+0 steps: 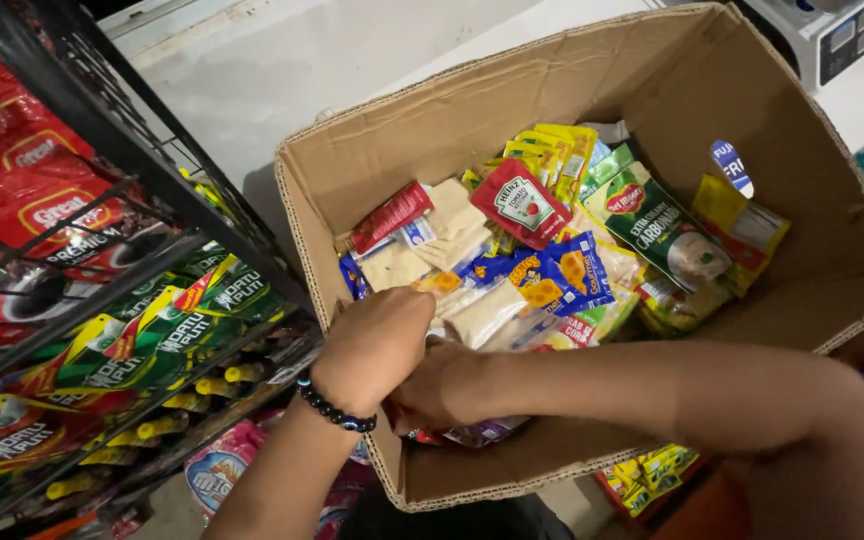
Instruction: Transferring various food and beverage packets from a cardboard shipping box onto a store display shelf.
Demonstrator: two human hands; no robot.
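A brown cardboard box [832,230] stands open with its cut rim ragged all round. Its left wall runs just beside a black wire rack [152,190] hung with red and green sachets, so there is little room on that side. The far and right walls rise high and bare, and the box floor on the right shows free cardboard, the widest open room inside. Behind the box lies a pale surface, and a weighing scale [852,35] sits at the top right corner.

Both hands work at the near left corner of the box, close together and against the near wall. The left hand [377,345], with a dark bead bracelet [332,405] at the wrist, reaches over the rim with its fingers curled down onto beige sachets [482,310]; the grip looks closed about them, though the fingertips are hidden. The right hand [432,385] lies under and behind the left one, low in the corner, touching the packets there; whether its grip is together or apart I cannot tell.

The heap of packets fills the middle and left of the box: a red ketchup pouch [522,205], a blue cheese snack pack [552,275], a green sauce pouch [662,230] and yellow sachets [552,150] toward the far wall.
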